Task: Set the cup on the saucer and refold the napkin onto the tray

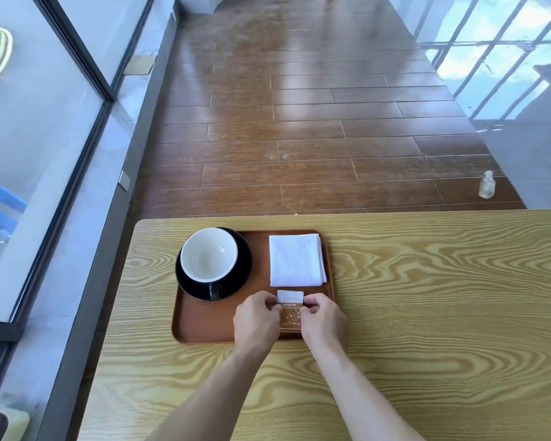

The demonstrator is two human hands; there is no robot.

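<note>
A black cup with a white inside (209,254) stands on a black saucer (242,275) at the left of a brown tray (201,326). A white napkin (296,260), folded into a square, lies flat on the tray's far right part. Just in front of it lies a small sugar packet (290,308), white above and brown below. My left hand (256,319) pinches the packet's left edge and my right hand (323,319) pinches its right edge, both over the tray's near right corner.
The tray rests near the far left corner of a pale wood-grain table (427,297). Beyond the table is a brown plank floor with a small clear bottle (486,185) at the right. A glass wall runs along the left.
</note>
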